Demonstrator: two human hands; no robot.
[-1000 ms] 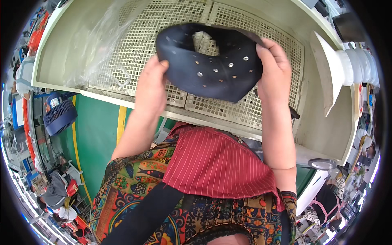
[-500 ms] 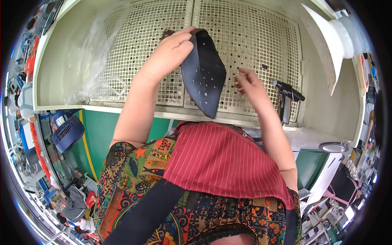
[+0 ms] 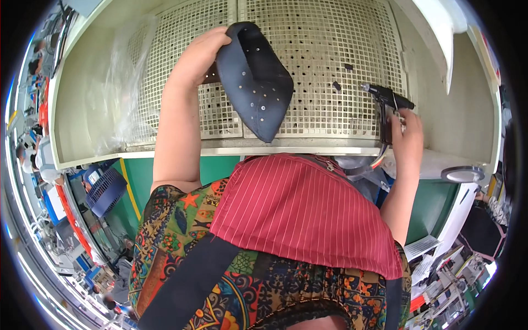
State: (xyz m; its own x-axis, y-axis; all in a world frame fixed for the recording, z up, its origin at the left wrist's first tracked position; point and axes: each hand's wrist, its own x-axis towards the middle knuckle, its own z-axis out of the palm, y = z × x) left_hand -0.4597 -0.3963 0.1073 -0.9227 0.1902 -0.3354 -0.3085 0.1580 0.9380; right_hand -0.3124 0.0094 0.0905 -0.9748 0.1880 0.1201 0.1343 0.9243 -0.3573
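Note:
My left hand point(image 3: 199, 59) grips a dark blue-black shoe upper point(image 3: 256, 91) by its open heel edge. The upper has a pointed toe aimed toward me, and small shiny studs are scattered over it. It is held above the grated bench top. A brown strip shows partly beneath my left hand. At the right, my right hand point(image 3: 406, 131) has its fingers curled around the handle of a black pistol-shaped tool point(image 3: 388, 98). The tool's silver tip faces left, and its handle stands near the bench's front edge.
The pale bench point(image 3: 308, 129) has a square-hole grate and raised side walls. Clear plastic sheeting point(image 3: 124, 93) covers its left side. Two small dark scraps point(image 3: 336, 86) lie on the grate. A white funnel-like hood point(image 3: 440, 38) hangs at the right. A blue fan point(image 3: 104, 190) stands below left.
My right hand has moved right and closed on the black tool's handle. My left hand has carried the shoe upper a little left and away from me, turning it slightly.

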